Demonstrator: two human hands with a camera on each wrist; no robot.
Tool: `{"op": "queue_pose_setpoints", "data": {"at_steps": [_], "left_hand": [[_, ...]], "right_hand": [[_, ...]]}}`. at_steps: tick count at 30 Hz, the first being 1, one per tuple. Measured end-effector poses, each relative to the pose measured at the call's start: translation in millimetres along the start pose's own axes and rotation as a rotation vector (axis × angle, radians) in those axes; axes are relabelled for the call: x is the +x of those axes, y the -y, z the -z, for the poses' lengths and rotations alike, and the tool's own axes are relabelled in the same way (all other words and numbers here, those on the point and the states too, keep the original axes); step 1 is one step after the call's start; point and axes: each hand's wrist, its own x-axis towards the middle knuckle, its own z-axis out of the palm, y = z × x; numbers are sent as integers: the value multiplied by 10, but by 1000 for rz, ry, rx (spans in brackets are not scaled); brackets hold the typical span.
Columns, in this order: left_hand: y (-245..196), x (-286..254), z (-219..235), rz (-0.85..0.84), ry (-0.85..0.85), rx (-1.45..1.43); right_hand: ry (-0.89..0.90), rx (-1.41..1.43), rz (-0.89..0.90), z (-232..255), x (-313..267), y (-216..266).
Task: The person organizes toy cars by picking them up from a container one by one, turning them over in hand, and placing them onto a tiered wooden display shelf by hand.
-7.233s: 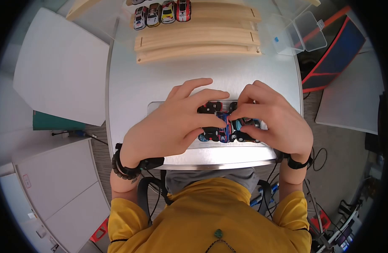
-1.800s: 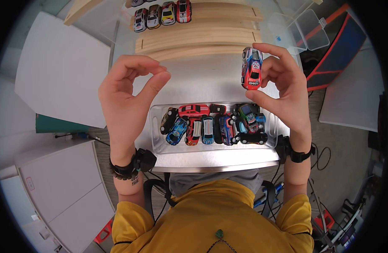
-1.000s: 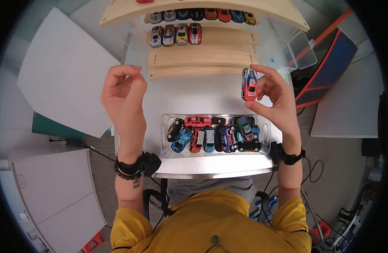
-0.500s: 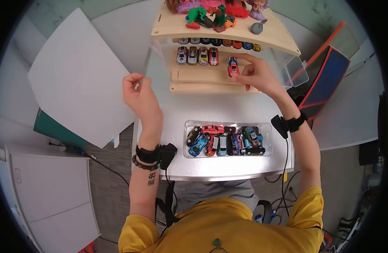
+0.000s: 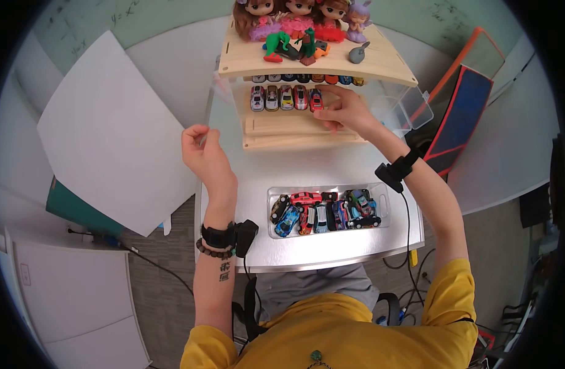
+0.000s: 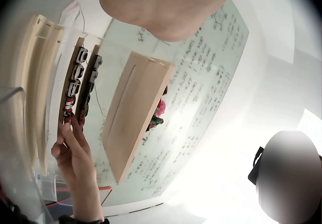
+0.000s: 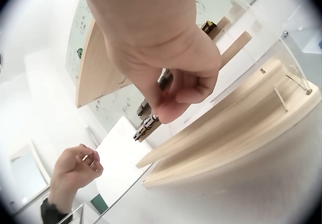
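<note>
My right hand pinches a red-and-blue toy car between thumb and fingers. The car stands at the right end of a row of toy cars on a shelf tier of the wooden rack, close beside a red-and-white car. In the right wrist view, my fingers mostly hide the held car. My left hand is raised left of the rack, its fingers loosely curled and nothing in them. A clear plastic tray of jumbled toy cars lies near the table's front edge.
Dolls and small figures stand on the rack's top board. Behind the held car is another row of toy cars. An open clear plastic box sits right of the rack. Cables hang from both wrist cameras.
Both hands were at the tray first. My right hand has since lifted the red-and-blue toy car out and carried it forward to the row's end. My left hand rose and drew aside.
</note>
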Motion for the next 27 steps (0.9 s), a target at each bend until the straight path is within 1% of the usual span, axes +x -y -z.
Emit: {"op": "queue_pose_setpoints", "data": {"at_steps": [2, 6, 15, 17, 27], "left_hand": [[-10, -2, -2, 31, -7, 6], [30, 7, 18, 9, 24, 7], [-12, -33, 9, 15, 33, -13], [-33, -46, 10, 39, 50, -28], [0, -23, 7, 11, 45, -54]], "right_hand": [[-5, -16, -6, 4, -4, 50], [12, -93, -32, 21, 34, 66], [22, -118, -18, 2, 27, 24], [14, -122, -22, -6, 18, 25], [5, -109, -1, -26, 40, 6]]}}
